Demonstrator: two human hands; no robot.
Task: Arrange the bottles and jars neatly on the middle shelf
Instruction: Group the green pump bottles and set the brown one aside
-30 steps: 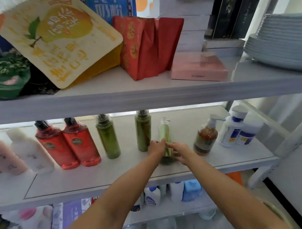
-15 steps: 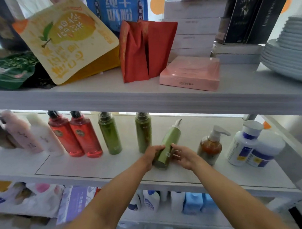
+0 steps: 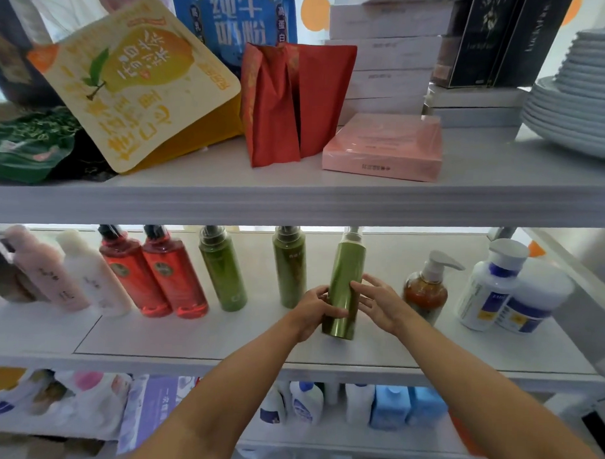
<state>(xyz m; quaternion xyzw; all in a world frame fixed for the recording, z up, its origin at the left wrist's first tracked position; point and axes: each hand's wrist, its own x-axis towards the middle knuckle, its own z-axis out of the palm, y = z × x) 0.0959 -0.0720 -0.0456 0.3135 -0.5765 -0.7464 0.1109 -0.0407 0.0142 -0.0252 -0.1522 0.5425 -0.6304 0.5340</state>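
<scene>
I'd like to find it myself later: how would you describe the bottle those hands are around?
Look at the middle shelf, below the snack bags. Near its centre stands a light green bottle between the left hand and right hand. It is paler than the two darker green bottles to its left and sits nearer the front edge.

we see a white middle shelf [image 3: 194,342] holding a row of bottles: a pink bottle [image 3: 42,271], a white bottle [image 3: 93,277], two red bottles [image 3: 155,275], three green bottles [image 3: 289,266], an amber pump bottle [image 3: 426,292], and a blue-and-white jar [image 3: 532,299] beside a matching bottle [image 3: 487,287] at the right end.
</scene>
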